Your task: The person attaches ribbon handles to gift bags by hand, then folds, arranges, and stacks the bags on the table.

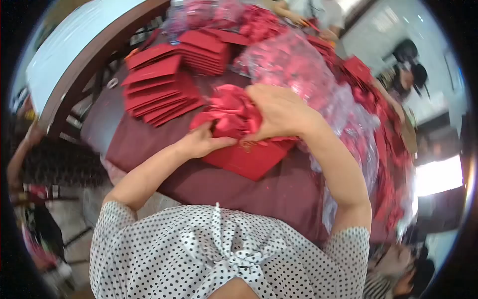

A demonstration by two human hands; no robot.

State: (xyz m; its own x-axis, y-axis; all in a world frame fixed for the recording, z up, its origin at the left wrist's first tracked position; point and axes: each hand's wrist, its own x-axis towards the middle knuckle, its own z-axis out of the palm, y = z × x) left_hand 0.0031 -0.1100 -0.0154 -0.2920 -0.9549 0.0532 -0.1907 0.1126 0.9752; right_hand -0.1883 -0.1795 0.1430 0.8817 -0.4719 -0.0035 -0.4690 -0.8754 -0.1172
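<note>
A bunched, shiny red ribbon flower [231, 110] is between my two hands, above the table. My left hand [200, 143] grips its lower left side, with the thumb pointing right along the bottom edge. From the upper right my right hand [280, 110] curls round it; those fingertips are partly hidden behind the red folds. Directly under the flower lies a flat red paper piece with a gold mark, perhaps a gift bag or box [253, 162]. The flower covers its upper part, so I cannot tell whether the two are joined.
Fanned stacks of folded red paper pieces [154, 94] lie at the left on the dark red tablecloth [199, 182]. Clear plastic bags of red pieces [294, 65] fill the right and back. Other people sit around the table; one person's hands [303, 22] work at the far side.
</note>
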